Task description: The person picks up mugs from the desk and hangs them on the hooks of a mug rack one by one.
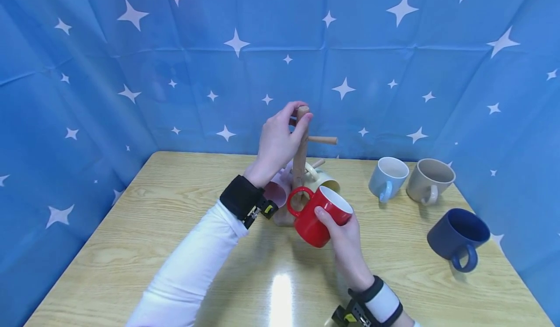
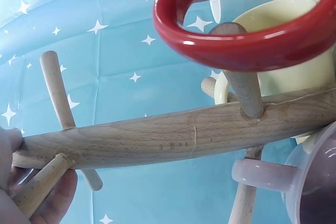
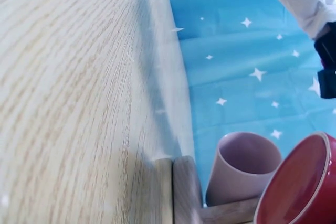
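Note:
A wooden mug tree [image 1: 299, 164] stands on the table, and my left hand [image 1: 280, 135] holds the top of its post. In my right hand [image 1: 346, 237] is a red mug [image 1: 312, 225], tilted, gripped by its body with the thumb on the outside. Its handle [image 2: 252, 51] points at the post and lies across a lower peg [image 2: 244, 93] in the left wrist view; I cannot tell whether the peg passes through the loop. A pale pink mug [image 2: 315, 182] and a cream yellow mug [image 2: 294, 72] hang on other low pegs.
To the right on the table [image 1: 131, 230] stand a light blue mug [image 1: 387, 176], a grey-beige mug [image 1: 430, 181] and a navy mug [image 1: 457, 234]. A starry blue curtain [image 1: 262, 16] hangs behind and beside the table. An upper peg [image 1: 323, 140] sticks out to the right.

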Tool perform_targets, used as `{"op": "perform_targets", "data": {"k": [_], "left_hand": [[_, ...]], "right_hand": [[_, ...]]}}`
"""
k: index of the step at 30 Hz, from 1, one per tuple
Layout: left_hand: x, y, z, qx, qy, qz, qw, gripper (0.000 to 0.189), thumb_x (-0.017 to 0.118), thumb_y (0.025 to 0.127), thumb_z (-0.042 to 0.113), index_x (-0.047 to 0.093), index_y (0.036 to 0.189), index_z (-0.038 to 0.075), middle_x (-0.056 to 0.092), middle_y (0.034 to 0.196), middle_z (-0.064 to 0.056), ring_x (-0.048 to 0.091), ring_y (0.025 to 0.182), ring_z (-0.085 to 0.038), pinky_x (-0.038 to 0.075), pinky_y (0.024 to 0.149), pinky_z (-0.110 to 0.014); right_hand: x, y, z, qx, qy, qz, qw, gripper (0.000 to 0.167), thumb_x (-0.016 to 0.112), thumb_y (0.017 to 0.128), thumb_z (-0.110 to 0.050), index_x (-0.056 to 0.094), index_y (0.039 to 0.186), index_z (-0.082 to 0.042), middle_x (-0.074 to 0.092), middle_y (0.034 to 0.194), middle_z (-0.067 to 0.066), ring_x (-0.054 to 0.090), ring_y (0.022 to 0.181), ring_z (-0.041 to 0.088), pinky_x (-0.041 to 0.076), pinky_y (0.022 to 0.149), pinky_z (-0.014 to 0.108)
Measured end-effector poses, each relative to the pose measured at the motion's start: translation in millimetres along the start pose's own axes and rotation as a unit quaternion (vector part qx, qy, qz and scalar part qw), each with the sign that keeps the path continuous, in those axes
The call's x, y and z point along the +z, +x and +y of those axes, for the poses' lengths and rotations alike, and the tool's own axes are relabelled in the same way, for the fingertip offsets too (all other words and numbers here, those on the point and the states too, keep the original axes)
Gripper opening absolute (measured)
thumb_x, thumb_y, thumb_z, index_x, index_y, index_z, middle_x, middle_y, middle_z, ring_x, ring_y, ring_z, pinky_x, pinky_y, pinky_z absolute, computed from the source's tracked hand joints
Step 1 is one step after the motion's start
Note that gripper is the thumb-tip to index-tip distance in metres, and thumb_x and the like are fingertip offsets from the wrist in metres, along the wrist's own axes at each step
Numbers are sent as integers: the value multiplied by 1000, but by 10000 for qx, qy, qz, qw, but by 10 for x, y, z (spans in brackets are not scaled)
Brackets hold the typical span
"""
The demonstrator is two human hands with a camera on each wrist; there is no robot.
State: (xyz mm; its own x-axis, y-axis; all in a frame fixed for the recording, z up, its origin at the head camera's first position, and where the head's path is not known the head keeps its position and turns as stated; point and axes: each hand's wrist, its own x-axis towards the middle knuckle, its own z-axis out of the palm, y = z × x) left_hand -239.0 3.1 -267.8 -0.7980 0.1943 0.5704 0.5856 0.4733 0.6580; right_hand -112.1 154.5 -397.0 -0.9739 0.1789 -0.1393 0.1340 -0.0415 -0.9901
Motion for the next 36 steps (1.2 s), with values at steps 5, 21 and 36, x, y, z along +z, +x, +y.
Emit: {"op": "perform_targets", "data": {"k": [5,21,36], "left_hand": [[3,9,-12,8,3,2,10000,35,62,107,28,64,136,9,76,122,-12,73,110,-26,61,94,-40],[12,-5,-19,-48,80,-3,10000,36,62,107,30,63,137,11,76,120,-11,73,107,-25,60,89,-39],[6,-8,-9,-42,151,-4,9999,36,61,107,31,63,138,11,76,121,-10,73,111,-25,61,91,-39]], "right_hand": [[6,2,5,6,90,29,10000,72,73,97,-23,32,155,-13,47,153,10,49,136,25,55,93,23],[25,10,29,93,125,-42,9999,71,72,98,-22,30,155,-13,46,153,10,48,137,26,54,94,25],[75,20,83,149,230,-66,9996,71,69,100,-26,29,156,-11,44,157,12,47,137,25,54,93,21]]}}
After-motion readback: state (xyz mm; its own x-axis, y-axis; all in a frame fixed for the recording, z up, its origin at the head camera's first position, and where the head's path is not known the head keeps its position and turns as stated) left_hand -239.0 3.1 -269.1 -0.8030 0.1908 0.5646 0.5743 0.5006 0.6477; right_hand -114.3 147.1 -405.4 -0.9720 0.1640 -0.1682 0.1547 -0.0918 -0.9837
